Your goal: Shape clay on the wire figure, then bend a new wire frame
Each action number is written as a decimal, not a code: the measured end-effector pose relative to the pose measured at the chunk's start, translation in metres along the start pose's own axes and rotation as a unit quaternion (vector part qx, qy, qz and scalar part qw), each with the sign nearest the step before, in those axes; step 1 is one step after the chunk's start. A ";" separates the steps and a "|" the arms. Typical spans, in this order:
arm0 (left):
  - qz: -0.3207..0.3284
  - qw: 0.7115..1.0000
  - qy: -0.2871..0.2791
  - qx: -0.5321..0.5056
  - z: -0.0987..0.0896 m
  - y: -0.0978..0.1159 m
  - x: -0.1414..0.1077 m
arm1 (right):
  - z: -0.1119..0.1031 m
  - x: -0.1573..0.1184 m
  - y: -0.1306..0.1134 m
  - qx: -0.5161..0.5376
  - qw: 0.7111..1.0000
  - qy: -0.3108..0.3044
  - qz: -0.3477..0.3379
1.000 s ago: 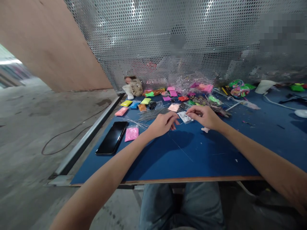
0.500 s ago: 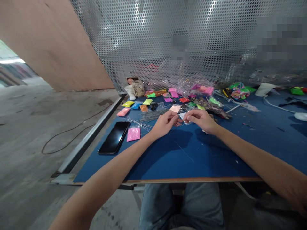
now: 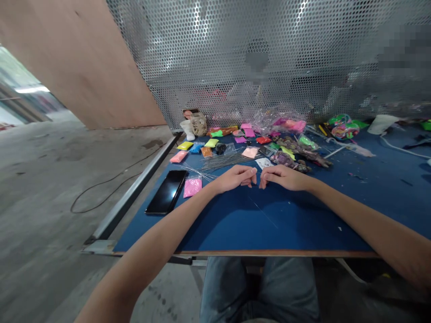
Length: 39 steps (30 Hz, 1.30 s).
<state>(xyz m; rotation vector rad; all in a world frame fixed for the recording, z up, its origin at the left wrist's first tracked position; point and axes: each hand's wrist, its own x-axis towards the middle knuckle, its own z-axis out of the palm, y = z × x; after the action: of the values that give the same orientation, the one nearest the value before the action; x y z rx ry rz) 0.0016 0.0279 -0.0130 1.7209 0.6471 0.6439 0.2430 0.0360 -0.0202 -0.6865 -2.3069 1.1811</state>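
My left hand [image 3: 239,176] and my right hand [image 3: 282,177] are close together over the blue table, fingertips nearly meeting. Both are closed in a pinch. A thin wire [image 3: 255,187] shows faintly in the small gap between them; most of it is hidden by the fingers. Just beyond the fingertips lies a small white card [image 3: 264,163]. A bundle of thin metal wires [image 3: 224,162] is spread on the table past my left hand, and a single loose wire [image 3: 264,212] lies on the near side.
A black phone [image 3: 166,192] and a pink packet [image 3: 192,186] lie left of my hands. Several coloured packets [image 3: 212,143], a greyish-purple mottled piece [image 3: 289,161] and clear plastic wrap [image 3: 266,120] line the back. A perforated metal panel [image 3: 229,54] stands behind the blue table [image 3: 229,233].
Both hands have come lower and nearer to me, away from the white card, which now lies uncovered. The fingertips remain pinched close together. The view has shifted slightly.
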 end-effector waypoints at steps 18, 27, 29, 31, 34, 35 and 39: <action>0.079 0.958 0.042 0.272 -0.004 0.003 -0.001 | -0.005 -0.004 -0.008 -0.116 0.991 0.051 0.036; 0.150 0.826 0.332 0.430 -0.021 0.004 -0.001 | -0.002 -0.007 -0.008 -0.268 0.962 0.052 -0.017; 0.133 0.828 0.326 0.437 -0.020 -0.001 0.000 | -0.001 -0.006 -0.011 -0.283 0.958 0.013 -0.041; 0.120 0.829 0.311 0.449 -0.019 -0.005 0.002 | -0.002 -0.005 -0.014 -0.282 0.957 -0.018 -0.067; 0.117 0.828 0.292 0.465 -0.016 -0.007 0.003 | -0.006 -0.008 -0.022 -0.277 0.957 -0.045 -0.070; 0.118 0.828 0.283 0.469 -0.015 -0.007 0.003 | -0.008 -0.011 -0.026 -0.280 0.956 -0.056 -0.060; 0.138 0.832 0.249 0.476 -0.011 -0.004 0.003 | -0.011 -0.028 -0.048 -0.301 0.948 -0.104 -0.005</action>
<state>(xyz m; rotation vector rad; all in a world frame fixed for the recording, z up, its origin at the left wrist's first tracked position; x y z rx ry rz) -0.0041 0.0379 -0.0141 2.6331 1.2411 1.1096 0.2603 0.0016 0.0205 -0.7784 -2.8754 0.5450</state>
